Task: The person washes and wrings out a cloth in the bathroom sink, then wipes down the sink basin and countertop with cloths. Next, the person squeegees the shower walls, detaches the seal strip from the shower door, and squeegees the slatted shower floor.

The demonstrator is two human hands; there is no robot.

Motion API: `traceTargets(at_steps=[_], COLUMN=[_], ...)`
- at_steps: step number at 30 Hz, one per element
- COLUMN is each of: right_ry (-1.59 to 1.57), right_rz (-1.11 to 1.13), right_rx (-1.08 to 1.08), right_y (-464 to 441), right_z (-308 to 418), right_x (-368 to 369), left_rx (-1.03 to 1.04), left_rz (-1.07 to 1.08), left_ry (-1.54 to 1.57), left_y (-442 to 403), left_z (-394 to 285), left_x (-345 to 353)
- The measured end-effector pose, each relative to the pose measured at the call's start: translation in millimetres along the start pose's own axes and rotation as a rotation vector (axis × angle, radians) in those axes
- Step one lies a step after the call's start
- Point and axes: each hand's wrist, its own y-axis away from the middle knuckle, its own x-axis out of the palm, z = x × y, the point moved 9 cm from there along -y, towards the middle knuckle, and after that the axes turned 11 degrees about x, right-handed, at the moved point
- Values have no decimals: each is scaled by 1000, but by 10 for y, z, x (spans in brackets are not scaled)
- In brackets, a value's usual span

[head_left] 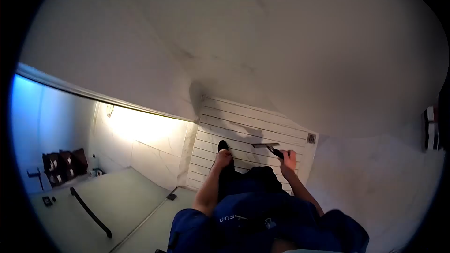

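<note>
My right hand (289,160) is wrapped round the black handle of a squeegee (266,145). The squeegee's thin blade points away to the left, above the white slatted floor (243,113). My left hand (223,159) hangs lower left of the blade, just in front of a black shoe (223,145). Its fingers look curled in. A small pale patch shows at the fingertips, too small to name.
Marbled walls (225,33) rise ahead and to the right. A square drain (311,138) sits at the floor's right corner. On the left stands a glass door with a long black handle (91,213); dark brown bags (65,165) lie beyond. A striped stack (431,129) is far right.
</note>
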Motion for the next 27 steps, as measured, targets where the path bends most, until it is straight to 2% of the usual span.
traceTargets(at_steps=[1,2,3,4,6,9,11,12,13,14,15,17,19,22,23,27], right_ry=[-14,-87,-120,-172,-285,-358,-404,-347,-283,-275,-269,-334,-326,-272,-302,-361], right_rz=[-43,10,36,75,129,347,428,451,465,572,599,653,682,770,722,760], right_rx=[-138,-212,-243,-374,-511,-708,-851,-885,-924,-931,-981,-1012,-1021,-954,-989,-997], right_y=[-167,-471,-614,-838,-918,-764,-470,-259,-147,-42,84,325,488,784,869,1221], right_z=[440,749,1078,1577,2159,2920,3331,3581,3801,3981,4203,4710,5128,5897,6159,7490], right_x=[66,114,275,480,636,908,1256,1387,1485,1641,1726,1835,2134,2814,2998,3402], left_rx=[-316,-427,-410,-459,-529,-585,-666,-627,-678,-846,-880,-1073,-1128,-1117,-1095,-939], left_rz=[-119,-238,-419,-665,-780,-953,-1079,-1215,-1121,-1185,-1086,-838,-721,-699,-714,-983], left_ry=[305,566,654,586,497,527,546,623,539,533,356,298,326,324,316,364], left_y=[76,178,334,630,1062,1680,2176,2411,2600,2767,2876,3035,3049,3094,3096,3150], left_z=[498,142,224,680,790,927,1291,1358,1896,1423,1695,1526,1544,1831,1980,2721], left_x=[-146,-552,-943,-1351,-1727,-1774,-1383,-1158,-577,-432,-6,316,283,-297,-612,-2428])
